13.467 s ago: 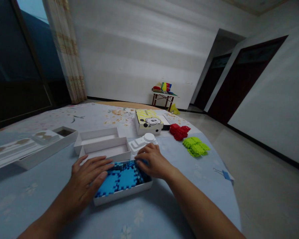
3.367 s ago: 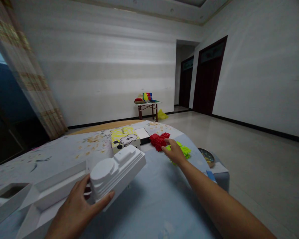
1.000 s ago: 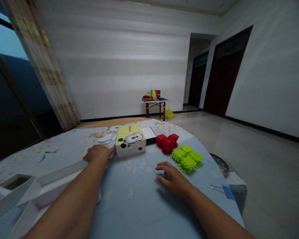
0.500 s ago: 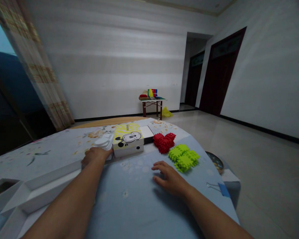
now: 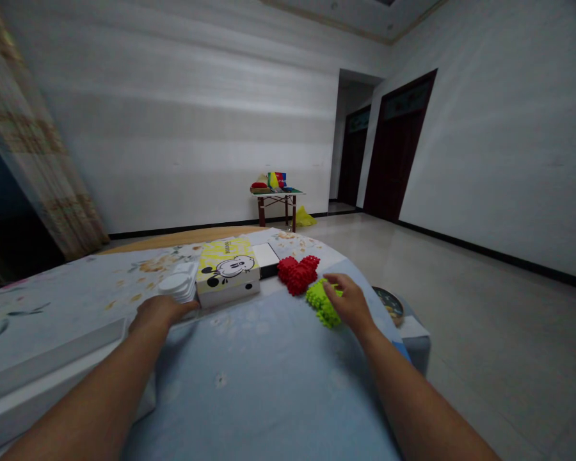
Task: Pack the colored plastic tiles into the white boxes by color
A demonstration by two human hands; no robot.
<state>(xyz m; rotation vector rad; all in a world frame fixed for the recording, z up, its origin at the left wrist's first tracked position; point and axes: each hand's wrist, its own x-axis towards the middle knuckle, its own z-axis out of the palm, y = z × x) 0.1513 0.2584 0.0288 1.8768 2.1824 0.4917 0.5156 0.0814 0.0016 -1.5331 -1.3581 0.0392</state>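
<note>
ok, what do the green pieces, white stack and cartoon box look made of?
Green pieces: probably matte plastic; solid color, crisp toothed edges.
White stack: smooth, matte; rounded, stepped shapes suggest molded plastic, though pulp is possible.
Cartoon box: likely printed cardboard, low sheen; flat panels, straight edges.

Your left hand [image 5: 156, 312] is at the near end of the stacked white trays [image 5: 177, 283], just beside the yellow-topped box [image 5: 229, 272] toward the far edge of the table [image 5: 259, 390]. Near its right edge, your right hand [image 5: 351, 302] is over the green pieces [image 5: 322, 301], grip unclear, with red pieces [image 5: 297, 274] just beyond.
</note>
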